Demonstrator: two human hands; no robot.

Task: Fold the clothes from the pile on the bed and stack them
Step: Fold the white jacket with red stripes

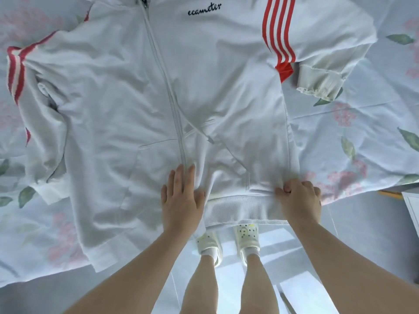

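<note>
**One jacket on a flowered bed**

The bed [353,132] is covered by a pale blue sheet [45,223] printed with pink blossoms and green leaves. Spread on it, zip side up, lies a white jacket [127,87] — red stripes on both sleeves, dark script on the chest. One ribbed cuff [319,83] rests on the sheet at the right; the ribbed hem [240,211] hangs over the near edge.

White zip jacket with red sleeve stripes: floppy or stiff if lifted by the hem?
Likely floppy: the white zip jacket puckers where the right hand pinches its hem. Sleeves would probably dangle; they lie loose and crumpled.
</note>
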